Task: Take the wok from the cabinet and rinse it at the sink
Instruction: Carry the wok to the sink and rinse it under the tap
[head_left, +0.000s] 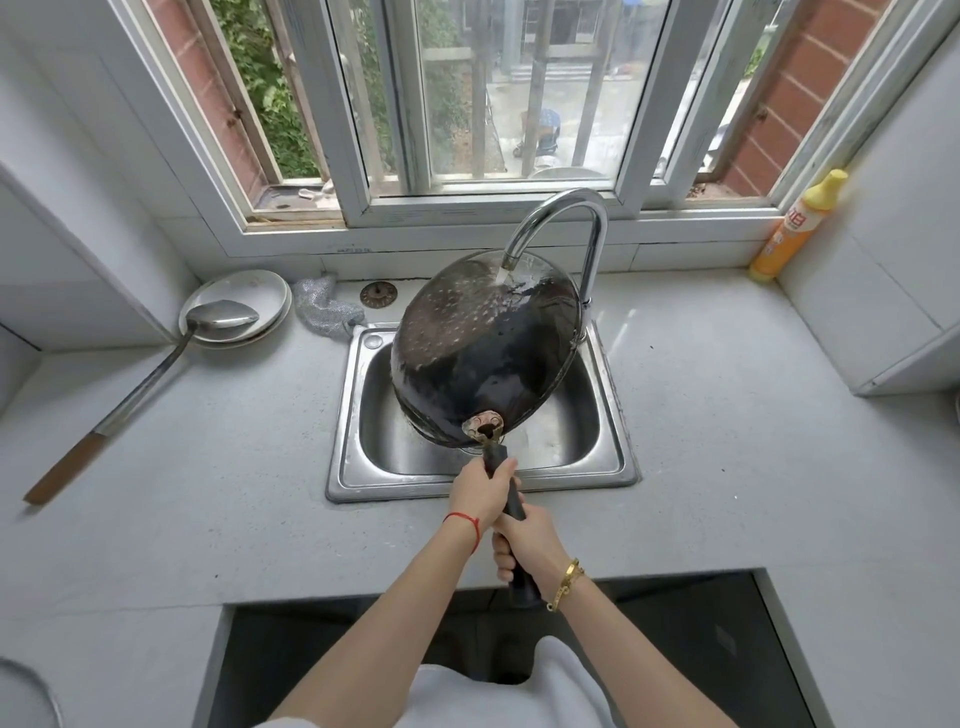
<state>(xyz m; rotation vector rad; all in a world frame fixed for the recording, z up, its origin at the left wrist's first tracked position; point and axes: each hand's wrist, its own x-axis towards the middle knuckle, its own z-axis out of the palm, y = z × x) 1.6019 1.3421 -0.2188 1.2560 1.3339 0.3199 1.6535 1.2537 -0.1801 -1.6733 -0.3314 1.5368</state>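
1. Holding: left hand (480, 491) and right hand (524, 543) both wrap the long black handle (511, 499), left nearer the bowl.
2. Round dark steel wok (485, 353) lies straight ahead, underside up, tilted over the steel sink (353, 395).
3. Chrome gooseneck faucet (571, 218) runs onto its far rim.

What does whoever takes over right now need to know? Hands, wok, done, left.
Left hand: grips the wok handle near the pan.
Right hand: grips the same handle lower down.
Wok: tilted over the sink, its far rim under the faucet; water is running onto it.
Done: wok is out and at the sink, rinse under way.
Left: finish rinsing, drain it, shut the water off.
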